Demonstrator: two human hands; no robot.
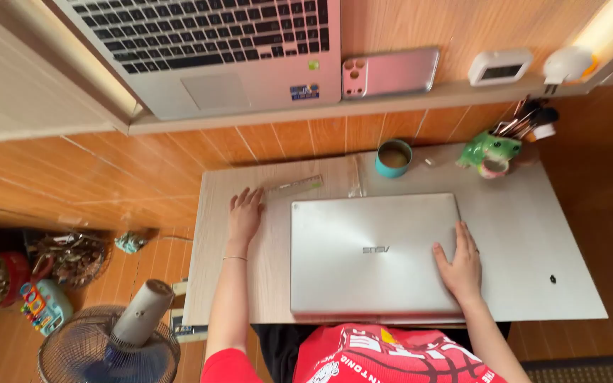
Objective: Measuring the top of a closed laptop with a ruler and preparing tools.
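Laptop (374,252) is shut for now: right hand (460,266) spread flat on its lid, left hand (244,216) spread flat on the table (533,248), ruler (296,186) just beyond its fingertips.

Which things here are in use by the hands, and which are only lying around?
In hand:
- closed silver laptop, right hand resting on its right edge
- pale wooden table, left hand flat on it

Lying about:
- clear ruler
- teal cup
- green frog-shaped holder
- open laptop on the shelf
- pink phone
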